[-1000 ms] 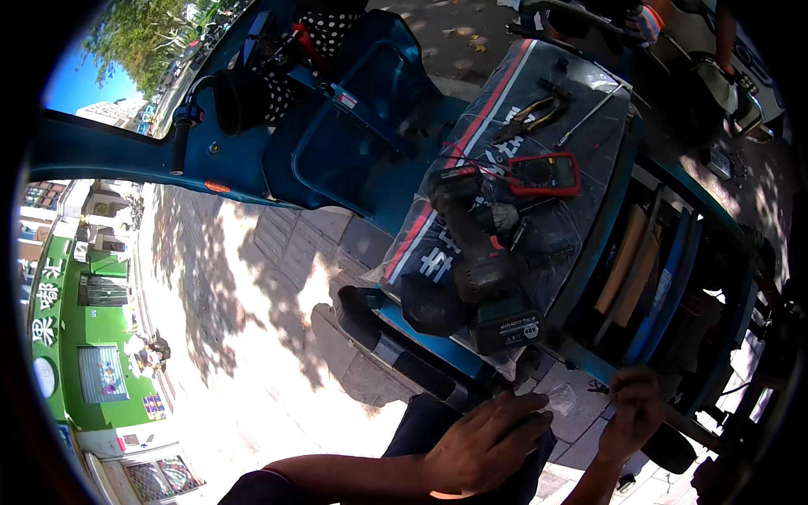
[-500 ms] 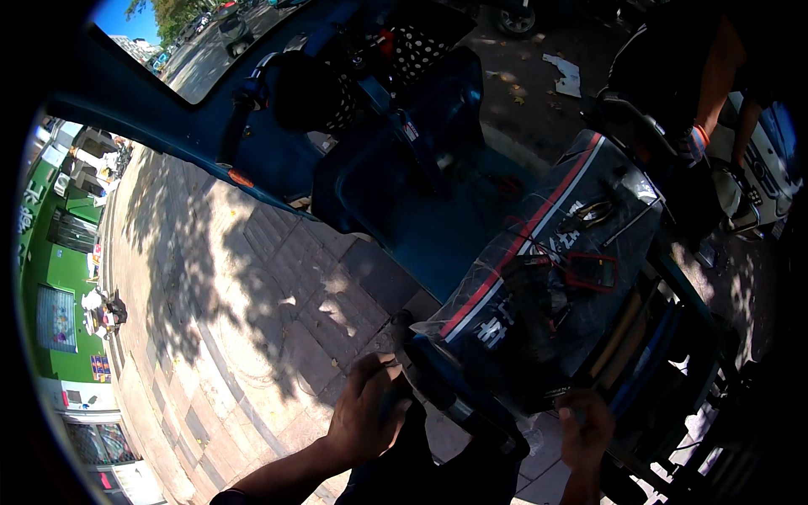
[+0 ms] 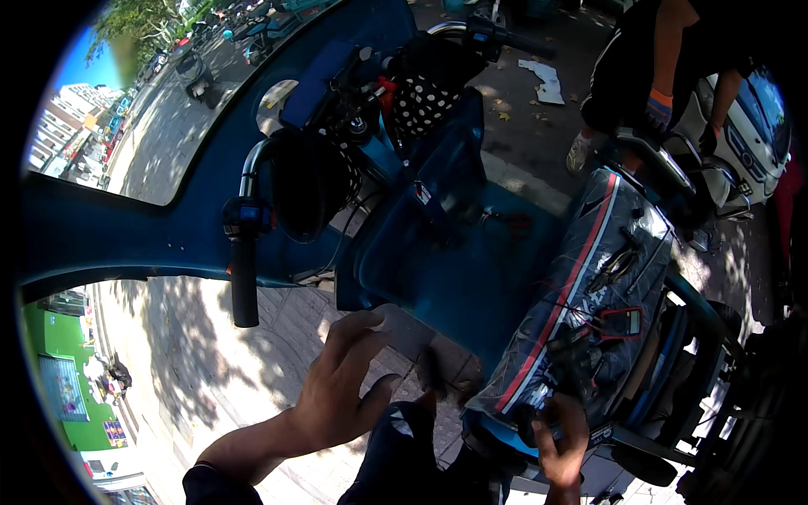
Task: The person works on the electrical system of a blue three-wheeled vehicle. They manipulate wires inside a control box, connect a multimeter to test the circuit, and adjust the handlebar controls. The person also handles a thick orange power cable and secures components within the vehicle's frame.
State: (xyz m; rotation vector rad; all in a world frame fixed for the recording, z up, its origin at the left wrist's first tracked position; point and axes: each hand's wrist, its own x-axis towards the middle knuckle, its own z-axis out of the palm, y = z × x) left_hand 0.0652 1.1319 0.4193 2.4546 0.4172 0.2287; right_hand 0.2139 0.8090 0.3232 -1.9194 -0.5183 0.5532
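Note:
My left hand (image 3: 347, 389) is raised over the paving, left of my dark-clothed leg, fingers bent and apart, with nothing in it. At the near end of the plastic-wrapped seat (image 3: 560, 278), my right hand (image 3: 564, 438) has its fingers curled at a dark thing too shadowed to name. On the seat's clear wrapping, close beyond that hand, lies a dark tool (image 3: 574, 353) whose kind is unclear. Beside it is a red-framed meter (image 3: 620, 323) with thin leads. Farther up lie dark-handled pliers (image 3: 619, 265).
The blue three-wheeler's handlebar grip (image 3: 244, 282) and dotted cover (image 3: 425, 101) stand ahead, above its blue footwell (image 3: 454, 278). A metal side frame (image 3: 707, 320) edges the seat's right. Another person's gloved hand (image 3: 659, 109) is at a white scooter (image 3: 741, 139).
The view has swung, so the handlebars show more fully. My left hand has lifted and its fingers have spread. My right hand now curls at the seat's near end.

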